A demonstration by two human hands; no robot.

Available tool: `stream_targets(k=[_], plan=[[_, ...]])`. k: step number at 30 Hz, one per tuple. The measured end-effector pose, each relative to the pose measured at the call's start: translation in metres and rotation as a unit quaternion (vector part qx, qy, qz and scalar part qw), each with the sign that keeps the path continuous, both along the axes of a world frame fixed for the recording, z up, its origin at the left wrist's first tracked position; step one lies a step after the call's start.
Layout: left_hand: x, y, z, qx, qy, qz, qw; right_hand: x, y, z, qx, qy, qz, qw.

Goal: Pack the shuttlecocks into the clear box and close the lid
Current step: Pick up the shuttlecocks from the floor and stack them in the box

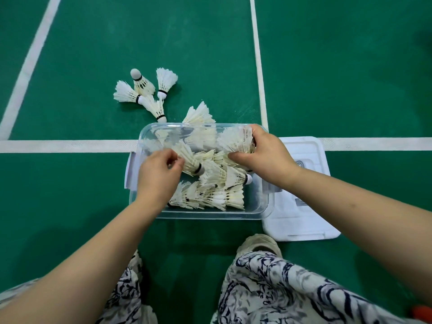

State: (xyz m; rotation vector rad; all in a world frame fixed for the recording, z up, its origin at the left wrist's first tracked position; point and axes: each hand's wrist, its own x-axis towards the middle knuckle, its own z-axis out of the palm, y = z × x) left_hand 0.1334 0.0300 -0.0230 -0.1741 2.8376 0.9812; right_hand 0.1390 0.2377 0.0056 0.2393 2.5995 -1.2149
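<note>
We get bright, even light from above on the green floor (93, 54); soft, blurry shadows pool on it under our arms (105, 251) and legs (292, 288). The white lines (258, 66) bow with wide-angle distortion, and the top right corner darkens. The shuttlecocks (210, 190) look slightly soft and washed out; the lid (301, 218) reads pale and flat.

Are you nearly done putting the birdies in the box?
Most of the way. A pile of shuttlecocks already lies in the clear box. The left hand pinches one shuttlecock and the right hand grips another shuttlecock over it. Four loose shuttlecocks wait on the floor, and the lid lies beside the box, not on.
</note>
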Motion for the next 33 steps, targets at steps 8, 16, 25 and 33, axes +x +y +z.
stream_targets(k=[8,16,25,33], plan=[[-0.003,0.016,-0.026,0.115,-0.196,0.035,0.973,0.002,0.000,0.000,-0.003,-0.003,0.007,1.000],[-0.003,0.027,-0.034,0.006,-0.260,-0.039,0.965,0.002,0.002,-0.002,0.006,-0.001,0.019,1.000],[-0.010,0.014,-0.013,0.001,-0.260,-0.076,0.963,0.004,-0.001,0.002,0.017,-0.013,0.041,0.999],[-0.003,0.019,0.042,0.077,-0.051,-0.188,0.978,0.006,-0.010,0.009,-0.014,-0.049,0.062,0.997]])
